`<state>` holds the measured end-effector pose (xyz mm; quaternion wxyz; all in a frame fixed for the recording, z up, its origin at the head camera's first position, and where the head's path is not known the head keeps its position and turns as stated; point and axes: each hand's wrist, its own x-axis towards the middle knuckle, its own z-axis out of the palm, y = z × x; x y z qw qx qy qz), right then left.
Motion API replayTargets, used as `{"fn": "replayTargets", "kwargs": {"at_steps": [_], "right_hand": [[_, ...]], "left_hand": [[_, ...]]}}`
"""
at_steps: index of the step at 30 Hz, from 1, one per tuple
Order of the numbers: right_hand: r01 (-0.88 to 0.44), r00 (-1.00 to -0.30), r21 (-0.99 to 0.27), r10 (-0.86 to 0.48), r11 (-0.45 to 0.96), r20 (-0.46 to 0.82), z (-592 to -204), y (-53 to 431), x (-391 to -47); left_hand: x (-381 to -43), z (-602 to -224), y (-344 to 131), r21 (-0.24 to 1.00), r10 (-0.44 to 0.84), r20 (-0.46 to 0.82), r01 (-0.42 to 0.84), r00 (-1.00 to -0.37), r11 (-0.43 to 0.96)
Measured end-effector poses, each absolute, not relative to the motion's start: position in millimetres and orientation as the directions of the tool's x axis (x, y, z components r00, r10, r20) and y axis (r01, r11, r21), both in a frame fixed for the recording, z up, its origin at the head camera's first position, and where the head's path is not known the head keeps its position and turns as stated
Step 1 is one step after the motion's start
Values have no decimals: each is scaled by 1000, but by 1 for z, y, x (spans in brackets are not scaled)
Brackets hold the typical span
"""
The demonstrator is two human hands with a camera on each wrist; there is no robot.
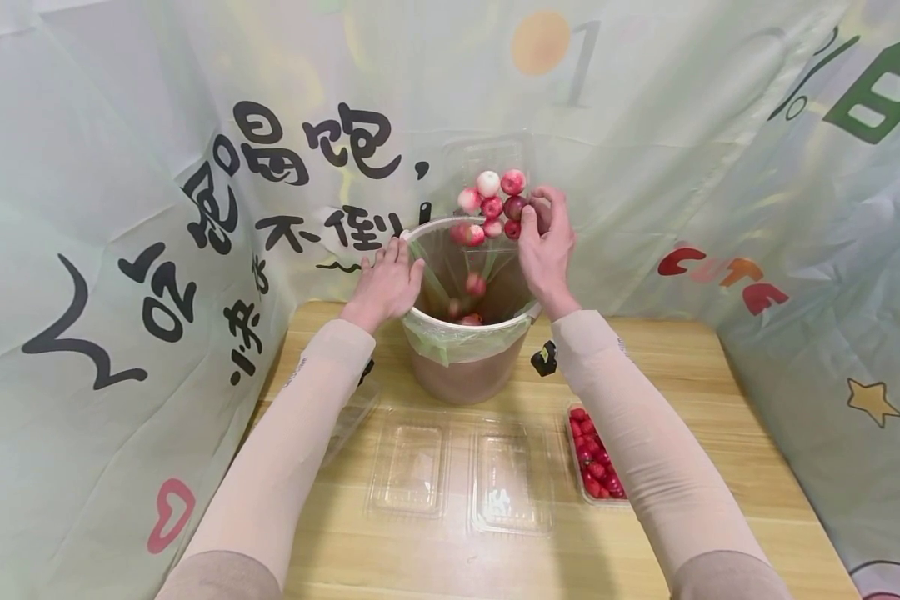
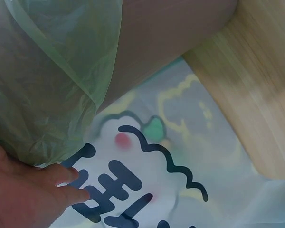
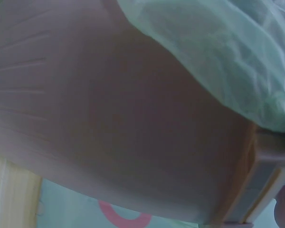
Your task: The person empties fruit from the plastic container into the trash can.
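Note:
A brown bin (image 1: 465, 379) with a pale rim, lined with a thin green plastic bag (image 1: 446, 343), stands at the back of the table. Above its far right rim my right hand (image 1: 549, 246) grips the side of a clear plastic box (image 1: 487, 152), tipped toward the opening. Several round red-and-white fruits (image 1: 491, 207) are in the box, and a blurred one (image 1: 476, 284) drops inside the bin. My left hand (image 1: 388, 283) rests on the left rim, fingers extended. The left wrist view has that hand (image 2: 28, 194) beside the bag; the right hand is hidden in its own wrist view.
Two clear plastic containers (image 1: 412, 467) lie side by side in front of the bin. Another clear container (image 1: 351, 417) is partly under my left arm. A clear box of small red fruits (image 1: 588, 454) stands at the right, partly covered by my sleeve. Printed cloth walls surround the table.

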<state>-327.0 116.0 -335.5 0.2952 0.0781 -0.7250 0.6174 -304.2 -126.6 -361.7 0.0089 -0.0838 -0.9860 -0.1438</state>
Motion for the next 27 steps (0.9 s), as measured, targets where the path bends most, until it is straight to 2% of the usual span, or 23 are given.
{"fn": "replayTargets", "kwargs": {"at_steps": [27], "right_hand": [[-519, -784, -822, 253, 237, 568, -337, 119, -327]], "left_hand": [[-306, -364, -127, 286, 167, 46, 173, -985, 942]]}}
